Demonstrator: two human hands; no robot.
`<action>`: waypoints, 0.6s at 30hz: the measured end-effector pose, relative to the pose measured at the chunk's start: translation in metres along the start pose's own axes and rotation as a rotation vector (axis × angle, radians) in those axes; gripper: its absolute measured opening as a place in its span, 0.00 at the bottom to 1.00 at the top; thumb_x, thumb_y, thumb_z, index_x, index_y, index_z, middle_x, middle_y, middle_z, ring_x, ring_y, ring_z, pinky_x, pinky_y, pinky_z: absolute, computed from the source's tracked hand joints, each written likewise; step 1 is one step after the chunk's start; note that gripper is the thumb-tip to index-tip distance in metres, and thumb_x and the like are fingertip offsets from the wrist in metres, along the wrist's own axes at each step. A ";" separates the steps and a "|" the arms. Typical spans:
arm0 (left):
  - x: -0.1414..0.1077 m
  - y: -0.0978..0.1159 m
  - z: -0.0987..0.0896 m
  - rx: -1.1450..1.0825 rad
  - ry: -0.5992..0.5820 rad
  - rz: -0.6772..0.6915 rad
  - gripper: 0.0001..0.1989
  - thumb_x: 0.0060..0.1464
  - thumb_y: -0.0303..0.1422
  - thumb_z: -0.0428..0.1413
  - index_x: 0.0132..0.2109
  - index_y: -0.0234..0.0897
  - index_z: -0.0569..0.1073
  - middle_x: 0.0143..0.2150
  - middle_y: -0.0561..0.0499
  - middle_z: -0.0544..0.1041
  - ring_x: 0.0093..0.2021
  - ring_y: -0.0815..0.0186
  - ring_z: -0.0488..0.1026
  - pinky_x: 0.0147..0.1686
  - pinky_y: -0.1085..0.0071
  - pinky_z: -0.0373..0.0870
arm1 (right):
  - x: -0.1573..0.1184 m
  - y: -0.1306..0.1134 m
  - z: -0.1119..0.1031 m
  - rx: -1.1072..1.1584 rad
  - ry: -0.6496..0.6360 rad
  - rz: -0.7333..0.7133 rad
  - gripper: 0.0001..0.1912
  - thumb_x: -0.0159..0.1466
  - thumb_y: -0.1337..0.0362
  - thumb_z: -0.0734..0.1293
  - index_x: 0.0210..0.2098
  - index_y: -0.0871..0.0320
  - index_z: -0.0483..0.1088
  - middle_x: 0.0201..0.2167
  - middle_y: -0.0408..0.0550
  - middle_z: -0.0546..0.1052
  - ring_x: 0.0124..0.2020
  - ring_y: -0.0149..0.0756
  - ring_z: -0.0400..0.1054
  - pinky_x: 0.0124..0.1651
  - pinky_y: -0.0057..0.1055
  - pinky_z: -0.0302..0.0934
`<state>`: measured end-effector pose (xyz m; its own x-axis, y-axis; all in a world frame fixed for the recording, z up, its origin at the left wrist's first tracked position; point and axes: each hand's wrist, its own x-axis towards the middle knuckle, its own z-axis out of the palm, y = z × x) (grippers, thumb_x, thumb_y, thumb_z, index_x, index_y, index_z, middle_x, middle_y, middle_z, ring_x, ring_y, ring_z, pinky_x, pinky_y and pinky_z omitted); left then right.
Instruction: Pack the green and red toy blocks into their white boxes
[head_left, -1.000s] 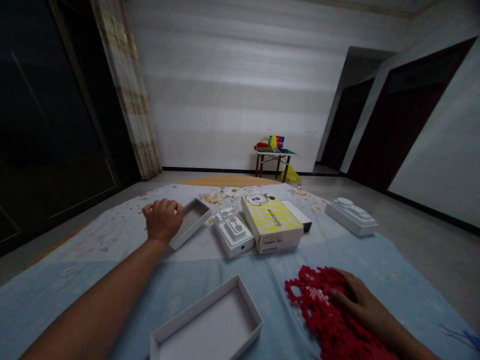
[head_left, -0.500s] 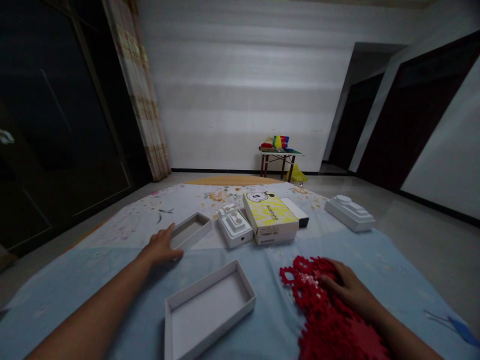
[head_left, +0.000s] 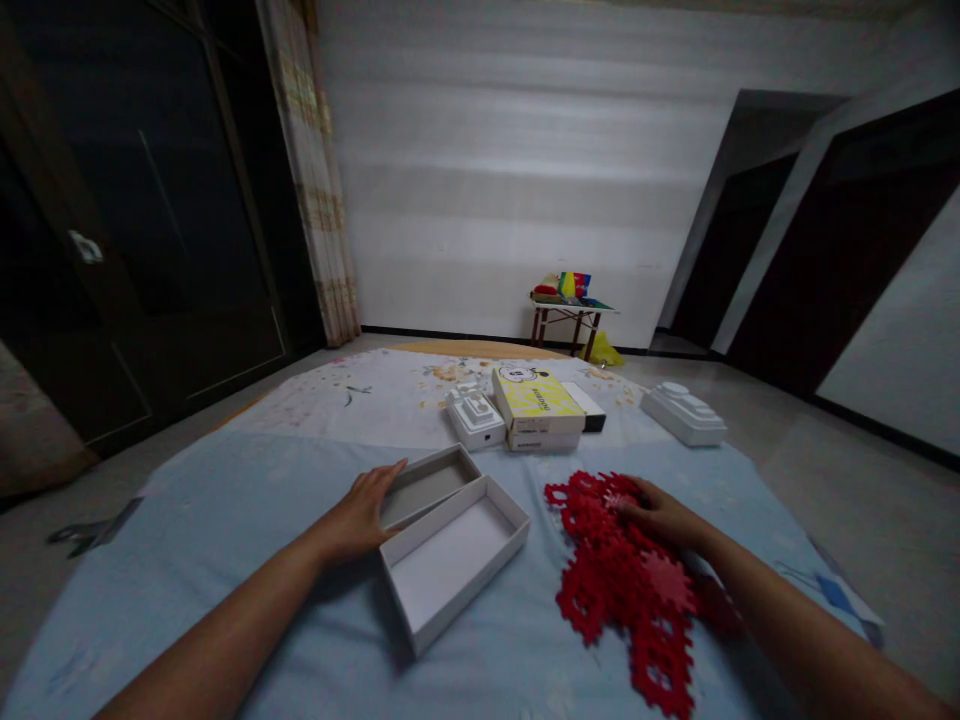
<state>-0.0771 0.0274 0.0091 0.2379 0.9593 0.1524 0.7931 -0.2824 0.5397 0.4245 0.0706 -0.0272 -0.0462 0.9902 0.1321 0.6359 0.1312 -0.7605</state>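
My left hand (head_left: 369, 508) grips the left end of a shallow box half with a grey inside (head_left: 420, 492), thumb and fingers around its wall. That piece lies against an open white box half (head_left: 454, 565), which is tilted. My right hand (head_left: 660, 515) is closed on the far edge of a red openwork sheet with notched, snowflake-like cut-outs (head_left: 600, 560). The red sheet lies bunched on the cloth, with a lower part spread toward me. Some of my right fingertips are hidden by the hand.
Beyond my hands stand a yellow and white printed box (head_left: 536, 405), a white moulded box (head_left: 476, 418) and a dark-edged white box (head_left: 589, 405). Another white moulded piece (head_left: 684, 412) lies at right. A blue-handled tool (head_left: 832, 592) is near the right edge. A floral cloth (head_left: 322, 470) covers the table.
My left hand has brought the grey-lined box half rightward and nearer, up against the white one. My right hand has shifted the red sheet, which now shows more of its lower part.
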 end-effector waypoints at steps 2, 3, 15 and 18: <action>0.000 0.015 -0.001 -0.147 -0.024 -0.059 0.52 0.31 0.46 0.64 0.64 0.38 0.56 0.64 0.41 0.60 0.64 0.51 0.53 0.62 0.57 0.48 | 0.002 0.001 -0.004 0.021 -0.042 0.044 0.32 0.48 0.50 0.70 0.50 0.58 0.70 0.49 0.54 0.74 0.49 0.50 0.68 0.53 0.42 0.61; 0.000 0.020 -0.004 -0.203 -0.025 -0.101 0.52 0.30 0.47 0.64 0.64 0.38 0.56 0.65 0.41 0.58 0.64 0.51 0.52 0.62 0.57 0.47 | 0.003 0.002 -0.006 0.031 -0.035 0.063 0.33 0.48 0.50 0.69 0.50 0.58 0.69 0.50 0.55 0.73 0.50 0.50 0.67 0.54 0.42 0.61; -0.059 0.042 0.000 -0.415 0.158 -0.534 0.39 0.49 0.57 0.43 0.61 0.36 0.56 0.61 0.36 0.63 0.55 0.50 0.67 0.41 0.59 0.72 | -0.004 -0.026 -0.007 -0.002 0.366 -0.163 0.23 0.59 0.51 0.59 0.46 0.60 0.70 0.45 0.54 0.75 0.42 0.43 0.71 0.47 0.41 0.64; -0.069 0.050 0.023 -0.396 0.149 -0.393 0.40 0.48 0.54 0.49 0.61 0.33 0.57 0.59 0.35 0.65 0.56 0.53 0.66 0.51 0.58 0.66 | -0.013 -0.035 -0.006 0.046 0.406 -0.164 0.23 0.59 0.50 0.59 0.45 0.59 0.71 0.44 0.55 0.75 0.39 0.42 0.72 0.44 0.39 0.65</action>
<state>-0.0407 -0.0535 0.0068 -0.1368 0.9903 -0.0230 0.5285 0.0926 0.8438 0.4079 0.0527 0.0016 0.1685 0.8577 0.4857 0.6101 0.2963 -0.7348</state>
